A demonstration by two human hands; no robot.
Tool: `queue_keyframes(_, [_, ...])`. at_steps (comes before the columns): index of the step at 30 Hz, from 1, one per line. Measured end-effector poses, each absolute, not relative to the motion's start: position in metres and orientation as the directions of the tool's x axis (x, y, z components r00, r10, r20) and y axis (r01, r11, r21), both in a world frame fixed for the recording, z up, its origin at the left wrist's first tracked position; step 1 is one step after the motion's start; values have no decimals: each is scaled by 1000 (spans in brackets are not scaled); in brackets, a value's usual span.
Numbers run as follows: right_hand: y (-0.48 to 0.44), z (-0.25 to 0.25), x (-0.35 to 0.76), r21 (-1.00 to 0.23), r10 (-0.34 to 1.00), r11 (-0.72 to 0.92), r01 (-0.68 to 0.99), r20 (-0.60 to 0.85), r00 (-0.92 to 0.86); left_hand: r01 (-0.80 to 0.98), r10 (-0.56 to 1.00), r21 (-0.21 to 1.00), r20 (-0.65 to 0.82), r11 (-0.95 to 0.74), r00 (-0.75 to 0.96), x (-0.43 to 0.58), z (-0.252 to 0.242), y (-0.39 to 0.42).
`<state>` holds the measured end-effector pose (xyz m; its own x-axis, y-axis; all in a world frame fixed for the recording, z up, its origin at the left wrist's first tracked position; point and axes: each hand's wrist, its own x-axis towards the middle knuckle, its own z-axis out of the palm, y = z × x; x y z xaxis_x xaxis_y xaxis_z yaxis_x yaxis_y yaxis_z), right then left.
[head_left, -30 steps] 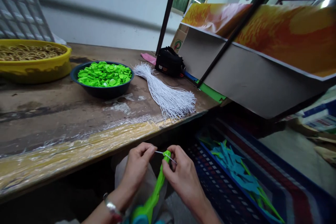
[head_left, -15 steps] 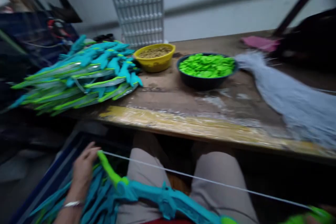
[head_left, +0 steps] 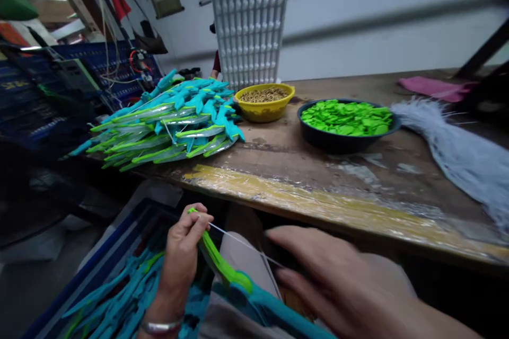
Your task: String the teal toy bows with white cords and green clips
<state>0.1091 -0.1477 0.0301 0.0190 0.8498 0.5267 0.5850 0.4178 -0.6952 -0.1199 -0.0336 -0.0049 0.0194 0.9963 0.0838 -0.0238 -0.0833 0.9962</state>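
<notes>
A toy bow (head_left: 222, 265), bright green at its limb and turquoise further along, lies slanted across my lap. My left hand (head_left: 185, 241) is closed round its green tip, thumb and fingers pinching where the white string (head_left: 234, 238) meets it. Smeared by motion, my right hand (head_left: 338, 280) is over the bow's lower part. Its thumb and forefinger are apart, and the string runs toward the gap between them. The bow's far end is hidden beneath my right hand and the frame edge.
A blue crate (head_left: 95, 254) of turquoise bow parts is at my left. On the worktable (head_left: 270, 153) are a pile of bows (head_left: 178, 122), a yellow bowl (head_left: 264, 114) of small brownish pieces, a dark bowl (head_left: 338, 140) of green pieces and a bundle of white strings (head_left: 457, 153).
My right hand has come in from the far right to the middle, near the string. My left hand now pinches at the bow's tip. The view has shifted left and up.
</notes>
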Motion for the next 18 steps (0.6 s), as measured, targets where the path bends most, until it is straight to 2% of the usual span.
queue_keyframes(1, [-133,43,99,-772,919,383,508,372,-128,-12,992,995,102,-101,68,-110,2,-40])
queue_keyframes(2, [-118,53,89,-872,957,281,402,221,-189,-7,988,994,113,-113,105,-102,6,-45])
queue_keyframes(3, [-104,58,79,-957,982,111,270,63,-178,-11,985,992,123,-122,120,-95,8,-49])
queue_keyframes(5, [-85,57,63,-979,973,-202,22,-204,-112,-37,985,991,135,-132,103,-87,9,-53])
queue_keyframes(7, [-80,45,55,-921,939,-343,-185,-335,-72,-59,987,987,150,-146,61,-84,6,-54])
queue_keyframes(10, [-88,27,56,-834,918,-385,-396,-389,-74,-21,981,985,172,-171,89,-79,4,-56])
queue_keyframes(13, [-96,24,61,-777,897,-402,-484,-440,-40,-59,973,982,187,-181,133,-72,4,-59])
queue_keyframes(15, [-96,30,65,-806,909,-354,-474,-416,28,-230,979,962,173,-146,106,-67,4,-61])
queue_keyframes(18, [-91,42,73,-915,959,-200,-351,-256,122,-538,994,843,58,-1,88,-64,1,-58])
